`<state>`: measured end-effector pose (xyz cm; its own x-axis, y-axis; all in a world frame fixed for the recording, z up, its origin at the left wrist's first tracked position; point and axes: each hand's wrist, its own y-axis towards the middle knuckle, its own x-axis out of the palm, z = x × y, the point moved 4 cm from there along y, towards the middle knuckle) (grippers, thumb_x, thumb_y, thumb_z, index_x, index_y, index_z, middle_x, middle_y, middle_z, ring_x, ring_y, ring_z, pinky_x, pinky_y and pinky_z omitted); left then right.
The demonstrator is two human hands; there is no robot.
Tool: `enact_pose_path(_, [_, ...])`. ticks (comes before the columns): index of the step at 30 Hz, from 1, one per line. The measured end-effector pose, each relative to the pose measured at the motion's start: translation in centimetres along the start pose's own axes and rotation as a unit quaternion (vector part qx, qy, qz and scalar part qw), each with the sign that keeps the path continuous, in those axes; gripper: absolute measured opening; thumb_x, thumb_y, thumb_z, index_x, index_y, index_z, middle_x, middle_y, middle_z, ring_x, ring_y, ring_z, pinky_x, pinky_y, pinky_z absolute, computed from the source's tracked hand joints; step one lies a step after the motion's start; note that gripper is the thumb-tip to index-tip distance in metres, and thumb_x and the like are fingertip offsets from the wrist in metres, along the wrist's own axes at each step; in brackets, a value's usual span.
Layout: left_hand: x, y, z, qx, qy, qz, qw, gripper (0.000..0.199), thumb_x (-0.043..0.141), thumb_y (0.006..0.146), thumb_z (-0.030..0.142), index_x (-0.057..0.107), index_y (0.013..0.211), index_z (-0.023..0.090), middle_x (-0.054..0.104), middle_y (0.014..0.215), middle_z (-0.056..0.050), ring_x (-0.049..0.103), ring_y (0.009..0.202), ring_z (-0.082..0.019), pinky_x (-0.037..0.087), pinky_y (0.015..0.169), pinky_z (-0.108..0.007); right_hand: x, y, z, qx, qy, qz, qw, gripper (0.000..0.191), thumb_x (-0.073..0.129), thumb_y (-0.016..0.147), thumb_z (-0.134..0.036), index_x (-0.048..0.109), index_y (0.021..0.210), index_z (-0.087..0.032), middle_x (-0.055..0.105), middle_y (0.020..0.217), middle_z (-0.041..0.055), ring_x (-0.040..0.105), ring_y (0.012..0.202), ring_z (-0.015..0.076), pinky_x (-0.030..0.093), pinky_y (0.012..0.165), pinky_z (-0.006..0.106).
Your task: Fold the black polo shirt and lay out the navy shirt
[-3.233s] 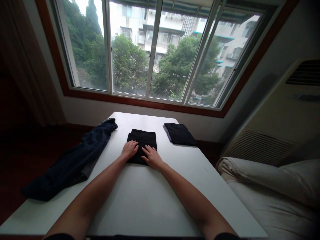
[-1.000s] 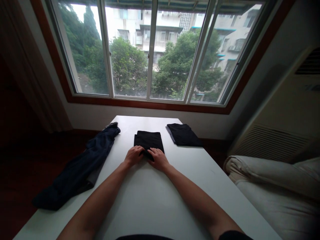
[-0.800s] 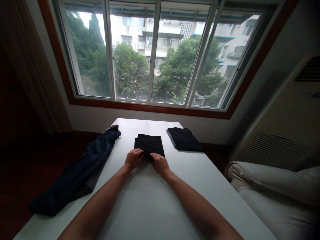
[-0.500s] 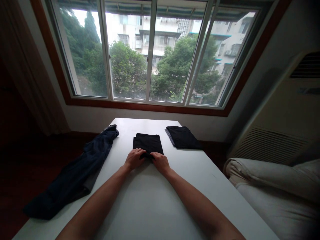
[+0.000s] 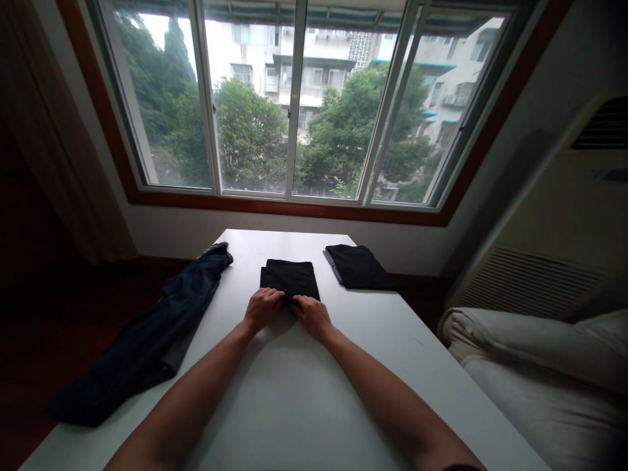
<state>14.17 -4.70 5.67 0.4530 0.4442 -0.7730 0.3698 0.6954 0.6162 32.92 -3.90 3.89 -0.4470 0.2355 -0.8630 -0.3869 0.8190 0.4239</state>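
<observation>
A: What is held by the fingers (image 5: 273, 292)?

B: The near edge of a folded black cloth (image 5: 289, 278) is gripped by both sets. Those of the left hand (image 5: 262, 309) and the right hand (image 5: 313, 316) are curled closed over it, with only a narrow gap left between them. The thumbs are mostly hidden.

A: And where is the cloth placed?

B: It is laid on the white surface (image 5: 289, 399), with most of it spread just beyond the fingers.

A: Can any writing be made out?

B: A small panel (image 5: 615, 174) is seen on the vented, pale unit (image 5: 544, 226), well to the right of the fingers, but its markings are too dim to be read.

A: What else is found around them?

B: Beyond and to their right, a dark folded garment (image 5: 363, 267) is set at the surface's edge, a grey layer exposed along its side. To their left, a rumpled navy garment (image 5: 147, 333) is draped partly over the opposite edge. Farther ahead, trees (image 5: 250, 131) are seen through a window framed in reddish-brown wood (image 5: 275, 206).
</observation>
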Motion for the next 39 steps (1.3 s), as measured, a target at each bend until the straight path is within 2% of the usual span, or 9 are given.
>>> enact_pose_path(3, [0.4, 0.0, -0.2, 0.012, -0.025, -0.014, 1.0, 0.019, 0.058, 0.101, 0.027, 0.074, 0.111, 0.025, 0.075, 0.099, -0.006, 0.067, 0.093, -0.022, 0.049, 0.09, -0.036, 0.1, 0.0, -0.3, -0.017, 0.007, 0.003, 1.0, 0.034, 0.054, 0.105, -0.039, 0.065, 0.135, -0.027, 0.073, 0.122, 0.0066, 0.069, 0.11, 0.0225, 0.05, 0.097, 0.031])
enact_pose_path(9, [0.6, -0.1, -0.6, -0.01, -0.042, -0.004, 0.999, 0.016, 0.063, 0.098, 0.028, 0.075, 0.107, 0.025, 0.075, 0.099, -0.006, 0.068, 0.094, -0.023, 0.05, 0.09, -0.036, 0.5, 0.2, -0.2, -0.024, 0.021, 0.01, 0.999, 0.03, 0.052, 0.106, -0.034, 0.069, 0.13, -0.027, 0.074, 0.118, 0.0052, 0.069, 0.109, 0.0205, 0.05, 0.1, 0.03])
enact_pose_path(18, [1.2, -0.5, -2.8, -0.11, -0.105, 0.04, 0.988, 0.016, 0.064, 0.098, 0.035, 0.074, 0.105, 0.025, 0.077, 0.103, -0.004, 0.071, 0.095, -0.023, 0.053, 0.088, -0.035, 0.8, 0.2, 0.2, -0.025, 0.049, 0.021, 0.998, 0.028, 0.053, 0.106, -0.035, 0.071, 0.125, -0.025, 0.074, 0.116, 0.0054, 0.069, 0.108, 0.021, 0.05, 0.099, 0.031])
enact_pose_path(23, [0.9, -0.5, -3.8, -0.148, -0.14, 0.074, 0.976, 0.019, 0.061, 0.098, 0.034, 0.074, 0.108, 0.025, 0.077, 0.107, -0.006, 0.071, 0.099, -0.025, 0.053, 0.091, -0.038, 0.9, 0.3, 0.6, -0.014, 0.053, 0.017, 0.998, 0.029, 0.052, 0.104, -0.023, 0.07, 0.126, -0.025, 0.074, 0.117, 0.0048, 0.069, 0.109, 0.0212, 0.05, 0.1, 0.031])
enact_pose_path(29, [0.5, -0.6, -4.5, -0.18, -0.182, 0.107, 0.961, 0.025, 0.051, 0.103, 0.037, 0.072, 0.111, 0.025, 0.077, 0.107, -0.006, 0.071, 0.096, -0.024, 0.052, 0.087, -0.035, 0.7, 0.3, 1.1, 0.004, 0.045, 0.023, 0.999, 0.041, 0.051, 0.095, -0.011, 0.066, 0.131, -0.025, 0.072, 0.121, 0.0051, 0.066, 0.113, 0.0212, 0.049, 0.102, 0.032])
enact_pose_path(34, [0.6, -0.8, -5.2, -0.206, -0.2, 0.129, 0.949, 0.033, 0.04, 0.106, 0.035, 0.068, 0.118, 0.023, 0.075, 0.097, -0.005, 0.069, 0.083, -0.02, 0.05, 0.077, -0.03, -0.3, 0.6, 2.1, 0.038, 0.078, 0.103, 0.991, 0.04, 0.055, 0.09, -0.014, 0.064, 0.129, -0.021, 0.072, 0.117, 0.0074, 0.065, 0.109, 0.0229, 0.047, 0.102, 0.036])
enact_pose_path(37, [0.8, -0.9, -5.7, -0.23, -0.194, 0.138, 0.944, 0.034, 0.038, 0.107, 0.037, 0.066, 0.119, 0.024, 0.071, 0.083, -0.002, 0.063, 0.068, -0.018, 0.046, 0.071, -0.029, -0.7, 0.8, 3.3, 0.057, 0.103, 0.151, 0.981, 0.03, 0.053, 0.094, -0.022, 0.068, 0.12, -0.02, 0.072, 0.112, 0.0087, 0.065, 0.105, 0.0238, 0.047, 0.101, 0.037])
enact_pose_path(39, [0.8, -0.9, -6.0, -0.245, -0.193, 0.143, 0.939, 0.031, 0.04, 0.105, 0.038, 0.065, 0.116, 0.024, 0.068, 0.08, 0.0, 0.06, 0.065, -0.017, 0.045, 0.069, -0.029, -0.8, 1.0, 4.3, 0.077, 0.121, 0.168, 0.975, 0.027, 0.052, 0.096, -0.031, 0.07, 0.112, -0.02, 0.073, 0.107, 0.0094, 0.066, 0.102, 0.0246, 0.048, 0.097, 0.037])
